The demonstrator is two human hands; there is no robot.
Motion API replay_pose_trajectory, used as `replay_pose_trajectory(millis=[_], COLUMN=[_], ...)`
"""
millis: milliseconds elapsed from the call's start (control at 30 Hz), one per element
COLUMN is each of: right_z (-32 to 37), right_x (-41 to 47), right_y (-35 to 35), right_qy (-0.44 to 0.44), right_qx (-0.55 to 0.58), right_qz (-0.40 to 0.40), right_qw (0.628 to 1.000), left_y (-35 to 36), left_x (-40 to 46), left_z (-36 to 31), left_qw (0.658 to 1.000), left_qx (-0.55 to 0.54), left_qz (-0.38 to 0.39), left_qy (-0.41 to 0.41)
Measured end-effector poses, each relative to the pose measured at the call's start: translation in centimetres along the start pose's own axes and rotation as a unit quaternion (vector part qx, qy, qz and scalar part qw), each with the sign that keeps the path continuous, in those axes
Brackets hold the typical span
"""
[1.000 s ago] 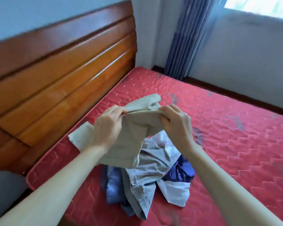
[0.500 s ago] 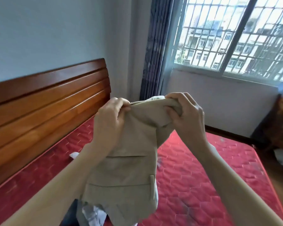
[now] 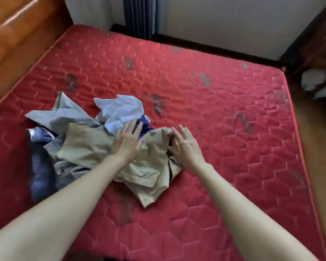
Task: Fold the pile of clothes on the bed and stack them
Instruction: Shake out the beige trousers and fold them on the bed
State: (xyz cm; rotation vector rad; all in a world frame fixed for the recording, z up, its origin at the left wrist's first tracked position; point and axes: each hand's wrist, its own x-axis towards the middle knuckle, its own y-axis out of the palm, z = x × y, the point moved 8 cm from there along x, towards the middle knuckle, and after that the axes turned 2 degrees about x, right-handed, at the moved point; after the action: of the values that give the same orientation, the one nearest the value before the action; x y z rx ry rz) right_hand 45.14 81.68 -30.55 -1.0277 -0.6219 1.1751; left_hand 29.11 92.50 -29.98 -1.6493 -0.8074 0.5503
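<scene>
A beige garment (image 3: 94,146) lies crumpled on the red mattress (image 3: 224,113), partly over the clothes pile. My left hand (image 3: 127,141) lies flat on its middle with fingers straight. My right hand (image 3: 185,146) hovers at the garment's right edge, fingers spread and straight, holding nothing. The pile to the left holds a grey shirt (image 3: 64,113), a white shirt (image 3: 120,110), a dark blue garment (image 3: 145,125) and a denim piece (image 3: 40,174).
The wooden headboard (image 3: 17,38) runs along the left. Blue curtains (image 3: 139,16) hang at the far wall. The mattress's right edge meets a wooden floor (image 3: 320,166), with dark furniture and a white object (image 3: 316,81) beyond.
The beige garment was held up in both hands; it now lies on the mattress and both hands have let go and opened. The view has tilted down to the bed.
</scene>
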Motion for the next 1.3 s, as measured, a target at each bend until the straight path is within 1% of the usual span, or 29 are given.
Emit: replay_pose_trajectory(millis=[100,167,233,333,433,500,567,633,700,767,800,833,933,1000,1067,1100,1167,1233,1300], right_z=[-3.3,-4.9,-5.9,-6.8,-7.0,-6.8,-6.4,-6.2,-5.7,-4.7,-4.4,-4.2,-3.8,-3.8,-2.9,-2.0,0.1,2.4,4.5], right_x=[-2.4,-3.8,-4.9,-5.6,-5.2,-4.6,-3.9,-3.3,-2.9,-2.9,-2.9,-2.6,-1.2,0.0,1.0,1.3,1.4,1.6,1.5], right_y=[7.3,11.5,15.8,21.1,25.8,28.0,29.4,30.2,30.3,29.9,29.6,29.4,27.9,25.4,22.4,20.5,16.4,11.5,5.8], right_qy=[0.009,0.016,0.018,-0.010,-0.063,-0.092,-0.109,-0.130,-0.177,-0.230,-0.243,-0.243,-0.178,-0.110,-0.062,-0.057,-0.064,-0.060,-0.065], right_qx=[-0.007,-0.015,-0.032,-0.050,-0.088,-0.109,-0.127,-0.146,-0.157,-0.145,-0.136,-0.124,-0.061,-0.007,0.069,0.097,0.119,0.135,0.149], right_qz=[0.025,0.037,0.079,0.097,0.094,0.071,0.046,0.017,-0.029,-0.080,-0.096,-0.096,-0.062,-0.054,-0.033,-0.032,-0.056,-0.070,-0.103], right_qw=[1.000,0.999,0.996,0.994,0.990,0.987,0.985,0.981,0.971,0.959,0.956,0.957,0.980,0.992,0.995,0.993,0.989,0.987,0.981], left_y=[7.8,12.9,17.6,23.2,26.7,28.6,29.8,30.4,30.4,29.9,29.5,29.0,27.0,25.0,22.5,20.8,16.5,11.6,6.1], left_x=[-3.6,-6.1,-8.3,-10.5,-11.2,-11.5,-11.4,-11.1,-10.8,-10.4,-10.0,-9.7,-8.8,-7.8,-6.6,-6.0,-4.7,-3.6,-2.4], left_z=[0.4,1.4,2.6,4.1,5.6,6.5,7.2,7.7,8.0,8.5,8.8,9.0,9.5,10.0,10.3,10.2,9.7,8.8,7.7], left_qw=[0.998,0.993,0.986,0.974,0.968,0.965,0.963,0.966,0.969,0.972,0.973,0.973,0.975,0.979,0.982,0.982,0.982,0.980,0.978], left_qx=[0.025,0.024,0.021,0.067,0.107,0.125,0.138,0.133,0.120,0.093,0.080,0.067,0.002,-0.067,-0.111,-0.124,-0.153,-0.180,-0.193], left_qz=[0.055,0.115,0.161,0.208,0.207,0.195,0.176,0.139,0.101,0.070,0.064,0.059,0.041,0.049,0.076,0.085,0.076,0.053,0.029], left_qy=[0.036,0.021,0.018,0.054,0.091,0.122,0.149,0.173,0.193,0.205,0.209,0.213,0.218,0.186,0.136,0.115,0.081,0.071,0.079])
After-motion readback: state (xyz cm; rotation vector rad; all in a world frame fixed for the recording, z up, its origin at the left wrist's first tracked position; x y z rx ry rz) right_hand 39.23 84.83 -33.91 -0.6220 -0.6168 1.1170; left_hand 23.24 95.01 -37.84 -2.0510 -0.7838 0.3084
